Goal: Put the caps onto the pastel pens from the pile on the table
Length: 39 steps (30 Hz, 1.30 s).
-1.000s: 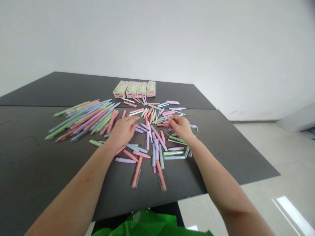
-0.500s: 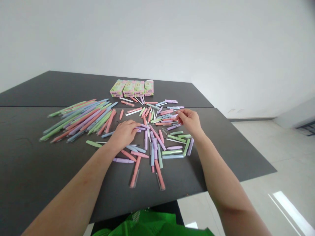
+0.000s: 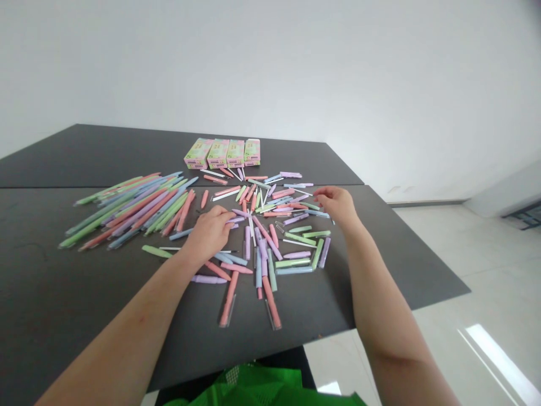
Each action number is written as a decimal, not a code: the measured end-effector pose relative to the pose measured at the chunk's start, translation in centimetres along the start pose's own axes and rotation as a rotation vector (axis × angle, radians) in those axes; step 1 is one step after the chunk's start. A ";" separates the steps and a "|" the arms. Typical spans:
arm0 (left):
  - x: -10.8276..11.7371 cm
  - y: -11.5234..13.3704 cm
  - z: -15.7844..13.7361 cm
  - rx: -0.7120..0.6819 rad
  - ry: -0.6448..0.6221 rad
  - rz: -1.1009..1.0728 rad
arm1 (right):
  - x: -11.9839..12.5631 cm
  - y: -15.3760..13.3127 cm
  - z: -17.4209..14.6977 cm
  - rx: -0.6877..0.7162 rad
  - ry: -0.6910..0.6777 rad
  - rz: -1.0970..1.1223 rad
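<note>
A thin white plastic refill [image 3: 300, 192] lies just left of the nearer, right hand [image 3: 338, 207], long axis towards it; whether gripped, I cannot tell.

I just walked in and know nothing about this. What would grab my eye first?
Probably the scatter of pastel pen parts across the middle of the dark table, with the left hand at its left side and the right hand by its right edge. Next, perhaps, the dense pile of longer pastel pens to the left, and the four pink-and-green boxes lined up behind the scatter.
</note>
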State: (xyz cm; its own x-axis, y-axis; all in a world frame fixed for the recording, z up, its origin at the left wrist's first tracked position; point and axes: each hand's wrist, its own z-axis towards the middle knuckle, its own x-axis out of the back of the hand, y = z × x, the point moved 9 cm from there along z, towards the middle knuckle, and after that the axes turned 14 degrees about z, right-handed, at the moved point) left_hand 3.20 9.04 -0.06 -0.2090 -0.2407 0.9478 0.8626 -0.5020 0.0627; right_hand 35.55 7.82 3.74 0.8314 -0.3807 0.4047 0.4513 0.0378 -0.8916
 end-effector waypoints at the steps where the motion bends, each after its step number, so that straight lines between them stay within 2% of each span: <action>1: 0.2 0.0 0.0 0.004 0.016 -0.001 | -0.5 0.0 0.0 0.018 -0.046 -0.100; 5: 0.6 0.1 0.0 0.004 0.045 -0.028 | -3.1 -0.5 -0.8 0.128 -0.235 -0.336; 13: 0.7 0.4 0.0 -0.003 0.035 -0.053 | -7.9 -0.8 -2.5 0.251 -0.433 -0.352; 17: 0.6 0.3 0.0 0.008 0.023 -0.060 | -9.1 -1.0 -3.0 0.327 -0.482 -0.347; 20: 0.4 0.2 -0.1 0.012 0.017 -0.054 | -8.3 -1.3 -2.6 0.297 -0.444 -0.320; 25: 0.2 0.2 -0.2 0.011 0.006 -0.050 | -3.0 -1.1 -0.5 0.148 -0.173 0.069; 29: 0.2 0.3 -0.2 0.014 -0.002 -0.051 | -0.6 0.1 0.4 0.095 -0.038 0.177; 32: 0.1 0.2 -0.1 0.020 -0.012 -0.047 | -1.0 0.7 0.5 0.024 -0.049 0.299; 36: 0.1 0.2 -0.1 0.016 -0.011 -0.049 | -2.7 0.8 0.0 -0.069 -0.150 0.463; 39: 0.1 0.3 -0.1 0.012 -0.003 -0.050 | -3.2 -0.3 -0.5 0.029 -0.202 0.241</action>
State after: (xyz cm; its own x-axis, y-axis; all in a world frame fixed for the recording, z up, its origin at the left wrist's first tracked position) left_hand 3.39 8.82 0.00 -0.2505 -0.2133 0.9443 0.8567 -0.5031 0.1136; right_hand 32.57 8.61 2.58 0.9619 -0.1666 0.2168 0.2397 0.1323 -0.9618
